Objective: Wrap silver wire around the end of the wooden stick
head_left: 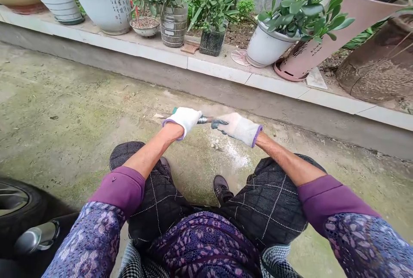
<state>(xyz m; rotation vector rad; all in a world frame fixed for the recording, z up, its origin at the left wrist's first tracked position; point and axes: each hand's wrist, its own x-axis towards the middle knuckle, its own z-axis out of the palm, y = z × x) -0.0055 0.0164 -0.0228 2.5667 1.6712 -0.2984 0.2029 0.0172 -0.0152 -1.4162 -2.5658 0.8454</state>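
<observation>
My left hand [185, 118], in a white work glove with a purple cuff, is closed around a thin brown rod [208, 119]. A silvery, ridged section of the rod, perhaps wound wire, shows just beside my left fingers. From the other side my right hand [235, 126], gloved alike with dark grey-green fingertips, closes on the rod's right part. A pale, tapering end sticks out to the left of my left hand. The rod is held roughly level above the ground in front of my knees. My fingers hide much of it.
White powder [237, 155] and a small stub [215, 146] lie on the concrete ground [80, 101] below my hands. A tiled ledge [213, 69] with several potted plants runs across ahead. At lower left are a wheel [16, 200] and a shiny metal cup [37, 238].
</observation>
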